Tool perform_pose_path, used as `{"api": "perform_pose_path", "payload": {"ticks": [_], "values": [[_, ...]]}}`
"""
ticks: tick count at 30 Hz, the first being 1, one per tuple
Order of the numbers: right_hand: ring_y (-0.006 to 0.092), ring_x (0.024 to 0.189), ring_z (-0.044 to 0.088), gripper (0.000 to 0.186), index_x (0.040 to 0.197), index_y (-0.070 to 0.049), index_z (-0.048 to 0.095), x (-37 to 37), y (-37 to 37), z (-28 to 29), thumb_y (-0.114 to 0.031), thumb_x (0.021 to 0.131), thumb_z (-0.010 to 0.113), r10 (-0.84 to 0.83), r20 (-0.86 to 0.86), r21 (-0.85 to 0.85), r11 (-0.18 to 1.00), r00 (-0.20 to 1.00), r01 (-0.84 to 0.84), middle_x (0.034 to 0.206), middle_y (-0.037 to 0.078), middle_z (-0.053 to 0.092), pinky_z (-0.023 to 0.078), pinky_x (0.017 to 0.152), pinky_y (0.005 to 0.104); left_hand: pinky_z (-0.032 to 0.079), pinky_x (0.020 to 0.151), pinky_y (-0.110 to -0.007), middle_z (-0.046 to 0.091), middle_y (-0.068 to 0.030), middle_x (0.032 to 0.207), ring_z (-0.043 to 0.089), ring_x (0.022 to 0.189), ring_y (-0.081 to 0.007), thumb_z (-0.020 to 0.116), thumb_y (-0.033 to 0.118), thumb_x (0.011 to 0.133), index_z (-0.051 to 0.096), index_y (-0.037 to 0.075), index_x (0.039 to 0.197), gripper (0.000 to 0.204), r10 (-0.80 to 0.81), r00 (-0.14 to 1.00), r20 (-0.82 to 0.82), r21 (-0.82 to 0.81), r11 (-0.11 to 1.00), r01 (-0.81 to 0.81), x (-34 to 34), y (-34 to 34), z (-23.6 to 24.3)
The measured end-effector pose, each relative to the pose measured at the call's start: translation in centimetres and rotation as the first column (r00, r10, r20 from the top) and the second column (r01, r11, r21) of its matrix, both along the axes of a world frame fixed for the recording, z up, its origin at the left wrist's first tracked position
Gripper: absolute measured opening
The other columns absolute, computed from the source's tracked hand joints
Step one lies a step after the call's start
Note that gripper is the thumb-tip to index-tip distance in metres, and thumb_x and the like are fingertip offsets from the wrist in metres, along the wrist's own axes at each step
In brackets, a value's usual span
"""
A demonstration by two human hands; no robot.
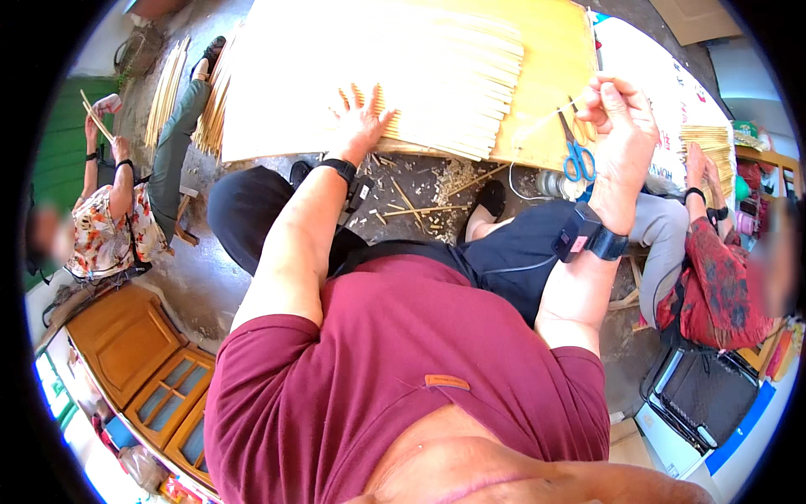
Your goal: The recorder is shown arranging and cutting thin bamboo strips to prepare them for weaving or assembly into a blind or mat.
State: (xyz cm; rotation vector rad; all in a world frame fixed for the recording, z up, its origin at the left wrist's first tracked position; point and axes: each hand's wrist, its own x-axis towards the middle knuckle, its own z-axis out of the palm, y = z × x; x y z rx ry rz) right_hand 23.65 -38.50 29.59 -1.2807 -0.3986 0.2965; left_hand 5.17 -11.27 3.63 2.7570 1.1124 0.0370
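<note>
My left hand (359,124) rests with spread fingers on a pale mat of thin sticks (453,84) laid side by side on a yellow board (550,38). My right hand (620,118) is raised at the board's right side, fingertips pinched on what looks like a thin white string (571,106). Just left of and below it, blue-handled scissors (578,161) lie at the board's edge. A spool (550,183) of pale cord sits below the board beside them.
Scraps and loose sticks (420,206) litter the floor. A co-worker (113,227) at left holds sticks; another (705,277) at right has hands by a stick bundle (705,139). More bundles (168,92) lie at back left; wooden panels (126,353) stand lower left.
</note>
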Motion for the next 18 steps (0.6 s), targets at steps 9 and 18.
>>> {"api": "perform_pose_path", "payload": {"ticks": [9, 18], "values": [[0.0078, 0.056, 0.054, 0.013, 0.099, 0.001, 0.062, 2.7, -0.5, -3.5, -0.008, 0.093, 0.055, 0.024, 0.018, -0.270, 0.963, 1.000, -0.018, 0.074, 0.004, 0.059, 0.045, 0.053, 0.0206, 0.018, 0.110, -0.058, 0.024, -0.0023, 0.152, 0.016, 0.141, -0.0299, 0.055, 0.044, 0.086, 0.037, 0.035, 0.140, 0.058, -0.506, 0.840, -0.195, 0.079, 0.846, 0.528, 2.3, 16.2, -0.7], [0.0081, 0.057, 0.053, 0.011, 0.098, 0.001, 0.061, 2.1, 1.4, -4.8, -0.006, 0.093, 0.054, 0.110, -0.075, -0.189, 0.974, 0.991, -0.123, 0.075, 0.004, 0.059, 0.045, 0.055, 0.0201, 0.013, 0.108, -0.063, 0.016, -0.0197, 0.152, 0.011, 0.140, -0.0430, 0.046, 0.055, 0.088, 0.033, 0.024, 0.144, 0.065, 0.037, 0.995, 0.097, -0.033, 0.999, -0.034, 20.3, 4.4, -0.6]]}}
